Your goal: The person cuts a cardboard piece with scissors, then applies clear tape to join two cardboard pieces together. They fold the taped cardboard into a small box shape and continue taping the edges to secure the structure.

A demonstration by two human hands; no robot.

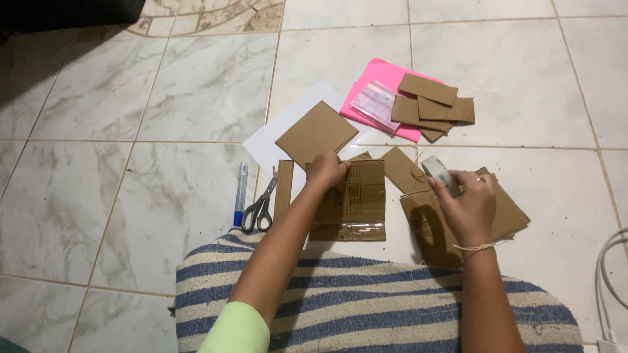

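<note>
The left hand point(325, 171) presses its fingers flat on the top edge of a folded cardboard panel point(353, 202) lying on the floor point(163, 196) just ahead of the knees, not closed around anything, only pinning it. The right hand point(466, 202) is curled around a roll of clear tape point(437, 171), thumb toward the roll's rim. The panel looks light, stiff and easily creased, its taped strip likely slick, so it is best taken by its edges; the tape roll is rigid and small enough to pinch through its hole. At 3 o'clock from the panel, under the right hand, lies a loose stack of brown cardboard sheets point(504, 212) (the count there cannot be told). At 12 o'clock one square cardboard piece point(316, 133) rests on a white sheet point(275, 140). At 1 o'clock, one pink sheet point(379, 75) carries a small clear packet point(374, 103) and roughly four cardboard scraps point(432, 104). At 9 o'clock sit one narrow cardboard strip point(283, 189), one pair of scissors point(260, 208) and one blue-capped pen point(241, 194).
</note>
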